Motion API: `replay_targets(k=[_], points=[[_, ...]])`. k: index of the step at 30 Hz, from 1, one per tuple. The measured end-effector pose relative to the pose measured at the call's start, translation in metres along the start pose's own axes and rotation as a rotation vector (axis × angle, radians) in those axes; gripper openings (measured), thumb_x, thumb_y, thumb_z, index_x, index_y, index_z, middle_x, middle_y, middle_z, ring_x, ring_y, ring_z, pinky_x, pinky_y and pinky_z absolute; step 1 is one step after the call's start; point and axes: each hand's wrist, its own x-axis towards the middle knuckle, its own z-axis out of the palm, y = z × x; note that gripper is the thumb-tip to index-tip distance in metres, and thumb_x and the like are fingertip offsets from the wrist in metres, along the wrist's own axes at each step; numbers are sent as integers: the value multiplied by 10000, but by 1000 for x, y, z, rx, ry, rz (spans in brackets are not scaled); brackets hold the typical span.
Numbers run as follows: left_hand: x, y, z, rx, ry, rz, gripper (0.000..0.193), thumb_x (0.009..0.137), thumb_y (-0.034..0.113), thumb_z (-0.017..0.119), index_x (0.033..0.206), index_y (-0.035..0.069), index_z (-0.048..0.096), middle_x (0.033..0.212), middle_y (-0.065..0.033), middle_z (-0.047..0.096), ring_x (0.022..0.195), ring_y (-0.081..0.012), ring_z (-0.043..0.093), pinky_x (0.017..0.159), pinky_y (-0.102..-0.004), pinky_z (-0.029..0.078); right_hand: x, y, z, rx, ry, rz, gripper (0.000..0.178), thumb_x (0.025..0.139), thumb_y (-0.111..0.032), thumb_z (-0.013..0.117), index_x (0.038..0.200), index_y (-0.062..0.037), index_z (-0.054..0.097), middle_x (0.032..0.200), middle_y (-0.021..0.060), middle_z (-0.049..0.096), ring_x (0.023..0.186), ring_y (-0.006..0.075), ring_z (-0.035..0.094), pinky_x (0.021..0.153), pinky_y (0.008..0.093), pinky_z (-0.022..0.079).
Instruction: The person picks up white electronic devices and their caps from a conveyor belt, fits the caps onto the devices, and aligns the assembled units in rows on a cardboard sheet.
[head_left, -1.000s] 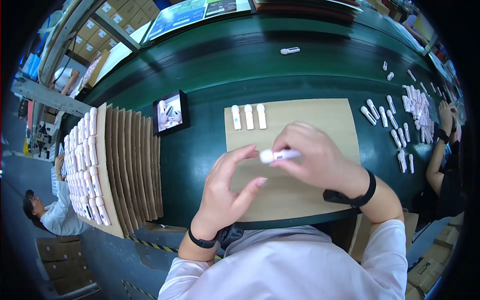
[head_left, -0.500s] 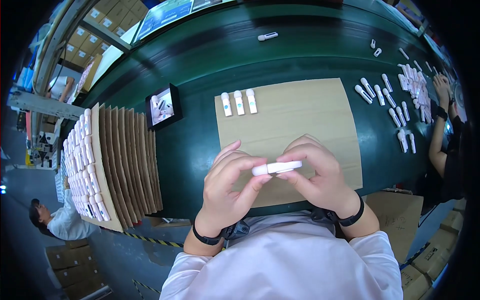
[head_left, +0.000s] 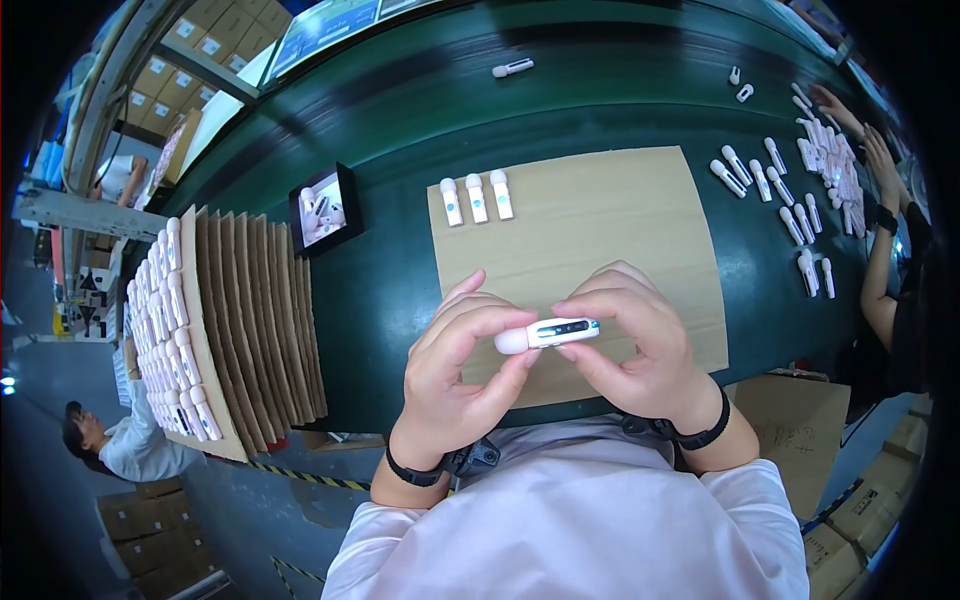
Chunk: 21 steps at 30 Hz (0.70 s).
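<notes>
Over the near part of a flat cardboard sheet [head_left: 590, 240], both my hands hold one small white wand-shaped device [head_left: 548, 335]. Its rounded end points left, and a dark strip with small buttons faces up. My left hand [head_left: 455, 370] pinches it near the rounded end between thumb and fingers. The other end sits between the thumb and fingers of my right hand [head_left: 640, 345]. Three similar devices [head_left: 476, 200] lie side by side at the sheet's far left, each with a blue mark.
Left of the sheet stand a black-framed picture [head_left: 325, 212] and upright cardboard sheets [head_left: 255, 320], with rows of white devices [head_left: 165, 320] on the outermost. More loose devices [head_left: 760, 180] and a pile [head_left: 832, 165] lie at right, near a co-worker's hands [head_left: 880, 165].
The device has been rolled in my fingers, so its dark button strip now shows instead of its edge. At right, the co-worker's hands have shifted, with a second one now visible.
</notes>
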Motion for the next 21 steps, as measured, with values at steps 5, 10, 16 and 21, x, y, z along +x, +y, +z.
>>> replay_targets(k=[5,10,16,21], points=[[0,-3,1,29,11,44,291,744,-21,748,1024,23,680,913,-94,701,870,-237,683,1053,-547,405,1,0,0,-10,5,-18,333,750,20,746,1069,-15,657,895,99,664,798,233,609,712,333,460],[1,-3,2,28,13,47,289,746,-21,747,1024,23,681,908,-96,700,869,-238,682,1052,-550,405,1,2,1,-13,14,-29,321,747,20,748,1054,-17,660,907,98,670,811,234,611,709,336,461],[1,-3,3,-36,26,16,276,748,-17,747,1011,29,676,909,-93,702,868,-234,679,1067,-551,388,2,4,0,-49,-3,-57,313,745,21,749,1041,-27,660,926,95,678,822,240,619,715,344,467],[0,-10,10,-32,18,-33,277,752,-1,754,1007,36,654,934,-78,701,887,-231,672,1072,-553,380,9,-6,1,33,64,-2,293,755,23,745,1029,-37,659,931,93,680,827,249,625,720,348,473]])
